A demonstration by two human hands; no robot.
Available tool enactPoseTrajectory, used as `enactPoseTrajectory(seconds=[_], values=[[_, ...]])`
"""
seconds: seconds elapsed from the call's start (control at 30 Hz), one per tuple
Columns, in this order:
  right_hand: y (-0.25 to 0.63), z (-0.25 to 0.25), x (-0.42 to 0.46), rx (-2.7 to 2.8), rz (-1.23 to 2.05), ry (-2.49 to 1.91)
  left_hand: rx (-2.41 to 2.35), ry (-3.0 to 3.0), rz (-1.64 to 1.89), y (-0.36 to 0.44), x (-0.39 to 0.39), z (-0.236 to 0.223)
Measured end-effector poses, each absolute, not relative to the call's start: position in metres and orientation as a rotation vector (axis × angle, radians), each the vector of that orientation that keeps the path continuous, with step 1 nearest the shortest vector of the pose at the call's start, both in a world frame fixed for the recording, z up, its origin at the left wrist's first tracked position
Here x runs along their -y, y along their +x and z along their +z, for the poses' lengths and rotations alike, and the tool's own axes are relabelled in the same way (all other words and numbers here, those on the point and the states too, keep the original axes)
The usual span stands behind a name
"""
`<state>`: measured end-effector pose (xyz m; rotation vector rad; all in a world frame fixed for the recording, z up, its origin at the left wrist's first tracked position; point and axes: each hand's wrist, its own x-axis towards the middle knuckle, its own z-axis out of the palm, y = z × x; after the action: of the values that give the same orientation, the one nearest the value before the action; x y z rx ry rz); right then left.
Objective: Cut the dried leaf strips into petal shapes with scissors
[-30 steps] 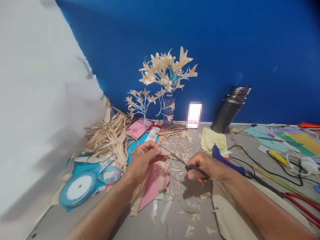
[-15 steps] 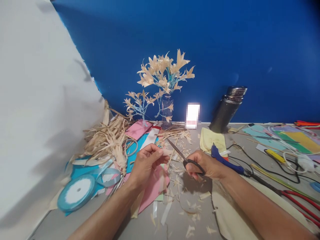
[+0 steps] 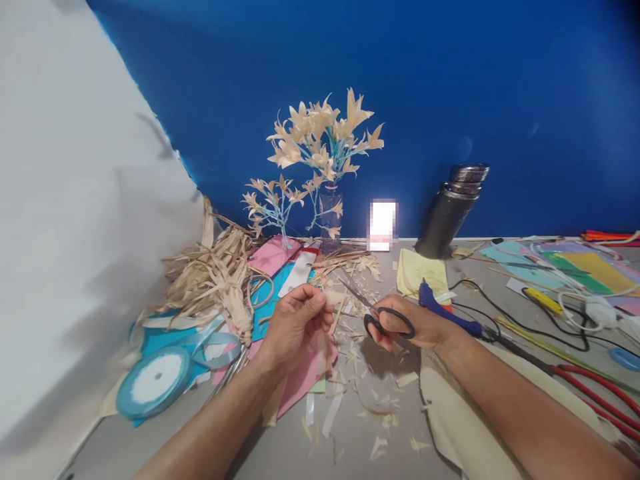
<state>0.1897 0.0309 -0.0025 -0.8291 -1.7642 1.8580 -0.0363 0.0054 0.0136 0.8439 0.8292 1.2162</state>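
Observation:
My left hand pinches a small pale piece of corn husk between thumb and fingertips. Black-handled scissors are gripped in my right hand, thumb through one loop. Their blades are parted and point up and to the left, close to the husk piece. Under my hands lie pink paper and many pale husk clippings. Behind them, flowers made of pale husk on light blue stems stand in a clear bottle. A smaller bunch of husk flowers is to its left.
Dried corn husks are heaped at the left, by a roll of blue ribbon. A dark flask stands against the blue wall. A blue glue gun with its cord, a yellow cutter and red-handled pliers lie right.
The scissor blades have opened wider, and their handle loops have spread apart. My left hand keeps its pinch on the husk piece. The whole view has shifted slightly.

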Motion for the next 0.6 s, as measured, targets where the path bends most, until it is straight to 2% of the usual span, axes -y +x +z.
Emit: enactPoseTrajectory(seconds=[0.3,0.6], values=[[0.191,-0.004,-0.029,1.901,1.986,-0.76,-0.858,0.89,1.163,-0.041,-0.002,0.015],[0.174,-0.004,-0.025,1.545,1.737,-0.933,-0.883,0.945,1.105,-0.039,-0.005,0.01]])
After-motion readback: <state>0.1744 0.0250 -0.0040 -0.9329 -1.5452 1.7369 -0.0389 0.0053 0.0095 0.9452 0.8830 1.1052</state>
